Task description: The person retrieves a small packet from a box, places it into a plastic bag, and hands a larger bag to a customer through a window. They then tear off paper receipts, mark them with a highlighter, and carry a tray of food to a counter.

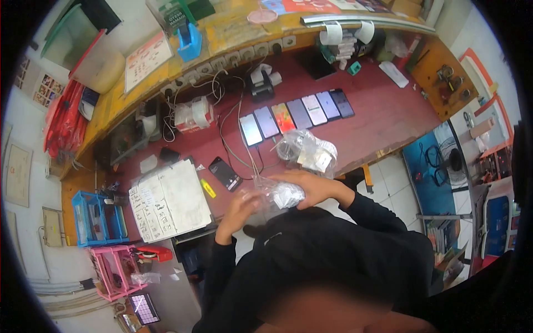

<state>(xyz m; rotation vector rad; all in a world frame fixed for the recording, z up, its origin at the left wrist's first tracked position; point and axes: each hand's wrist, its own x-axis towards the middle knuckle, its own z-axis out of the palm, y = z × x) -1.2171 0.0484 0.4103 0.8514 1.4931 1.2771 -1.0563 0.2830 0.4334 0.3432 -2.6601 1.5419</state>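
At the front edge of the red desk, my right hand point(312, 187) is wrapped round a clear plastic bag point(286, 194) with white, crinkled contents that I cannot make out. My left hand point(240, 212) is at the bag's left side, its fingers curled on the thin plastic edge and slightly blurred. Just beyond my right hand lies another clear plastic bag point(316, 155) holding white rolls. Left of my hands are a dark phone point(225, 174) and a yellow highlighter point(208, 188). An open notebook point(183, 197) with handwritten columns rests farther left.
Several lit phones point(283, 117) stand in a row across the desk point(363, 133). Behind them are a black tape dispenser point(261, 83), tangled white cables point(214, 83) and a wooden shelf with sockets. Blue baskets point(100, 219) and a pink rack point(116, 272) are at the left.
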